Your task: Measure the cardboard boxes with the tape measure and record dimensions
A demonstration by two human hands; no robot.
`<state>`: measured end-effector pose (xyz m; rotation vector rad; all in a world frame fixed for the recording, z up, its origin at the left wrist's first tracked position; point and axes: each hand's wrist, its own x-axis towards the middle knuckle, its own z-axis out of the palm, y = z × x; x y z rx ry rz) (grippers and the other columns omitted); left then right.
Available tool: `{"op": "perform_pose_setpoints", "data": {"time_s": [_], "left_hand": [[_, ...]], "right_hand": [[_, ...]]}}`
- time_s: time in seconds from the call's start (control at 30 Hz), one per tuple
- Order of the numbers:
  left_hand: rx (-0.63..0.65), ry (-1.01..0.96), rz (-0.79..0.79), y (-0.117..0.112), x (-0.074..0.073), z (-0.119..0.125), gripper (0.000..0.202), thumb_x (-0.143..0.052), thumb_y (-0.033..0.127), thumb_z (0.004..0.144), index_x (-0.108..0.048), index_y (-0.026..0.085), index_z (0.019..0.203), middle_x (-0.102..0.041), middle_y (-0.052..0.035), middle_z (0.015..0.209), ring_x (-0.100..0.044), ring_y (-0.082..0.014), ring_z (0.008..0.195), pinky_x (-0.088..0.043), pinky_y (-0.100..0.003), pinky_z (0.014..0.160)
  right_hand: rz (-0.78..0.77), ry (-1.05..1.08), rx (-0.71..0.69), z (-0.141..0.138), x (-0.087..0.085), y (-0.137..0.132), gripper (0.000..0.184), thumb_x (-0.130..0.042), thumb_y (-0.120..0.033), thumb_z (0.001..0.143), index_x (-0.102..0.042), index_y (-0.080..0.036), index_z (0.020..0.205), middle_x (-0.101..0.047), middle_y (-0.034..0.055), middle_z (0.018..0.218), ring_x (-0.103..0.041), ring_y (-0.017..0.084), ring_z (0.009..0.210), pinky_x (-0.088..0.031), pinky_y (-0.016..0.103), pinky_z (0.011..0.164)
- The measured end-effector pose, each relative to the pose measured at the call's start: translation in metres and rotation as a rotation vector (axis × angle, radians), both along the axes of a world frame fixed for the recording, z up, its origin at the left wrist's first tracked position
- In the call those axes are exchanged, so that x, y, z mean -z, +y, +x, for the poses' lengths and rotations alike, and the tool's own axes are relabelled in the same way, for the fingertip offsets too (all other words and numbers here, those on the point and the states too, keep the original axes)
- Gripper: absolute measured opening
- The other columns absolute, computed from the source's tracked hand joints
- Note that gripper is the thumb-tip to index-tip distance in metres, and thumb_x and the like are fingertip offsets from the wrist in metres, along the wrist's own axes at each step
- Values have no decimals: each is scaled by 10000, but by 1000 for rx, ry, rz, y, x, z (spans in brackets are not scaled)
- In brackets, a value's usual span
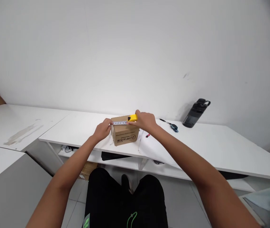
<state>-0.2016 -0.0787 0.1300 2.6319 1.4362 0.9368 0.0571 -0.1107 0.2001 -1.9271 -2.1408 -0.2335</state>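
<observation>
A small brown cardboard box (126, 136) with dark printing sits on the white desk (78, 128) in front of me. Across its top lies the white blade of a yellow tape measure (132, 118), its numbers facing up. My right hand (145, 121) grips the tape measure's case at the box's right side. At the left top edge of the box, the fingers of my left hand (104, 129) pinch the blade's end; the tip itself is hidden by them.
Right of the box are a white sheet (154, 147), a red-capped pen (147, 135), a black pen (164, 121) and a small dark blue object (174, 127). A black bottle (195, 113) leans against the wall. Under the desktop runs a shelf (123, 162) holding dark items.
</observation>
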Motion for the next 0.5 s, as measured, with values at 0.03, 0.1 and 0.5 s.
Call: {"op": "perform_pose_setpoints", "data": {"time_s": [0.03, 0.1, 0.5], "left_hand": [[-8, 56, 43, 0, -6, 3, 293, -388, 158, 874, -545, 241, 1106, -612, -51, 1198, -634, -212, 894, -488, -344, 736], [-4, 146, 105, 5, -22, 9, 324, -384, 149, 874, -548, 242, 1137, -629, -52, 1159, -633, -223, 867, -469, -346, 728], [-29, 170, -188, 102, -48, 64, 396, -569, 139, 765, -719, 330, 1078, -678, -24, 1219, -581, -298, 1149, -400, -394, 961]], "right_hand": [[-17, -3, 2, -1, 1, -10, 646, -484, -792, 747, -483, -212, 1031, -668, 74, 819, -629, 239, 714, -354, 275, 569], [-55, 12, 31, -1, 5, -31, 650, -456, -792, 767, -494, -204, 1041, -675, 81, 799, -636, 242, 693, -350, 276, 554], [-104, 106, 135, -16, 18, -72, 582, -389, -680, 869, -650, -170, 972, -701, 135, 851, -673, 262, 785, -418, 308, 611]]}}
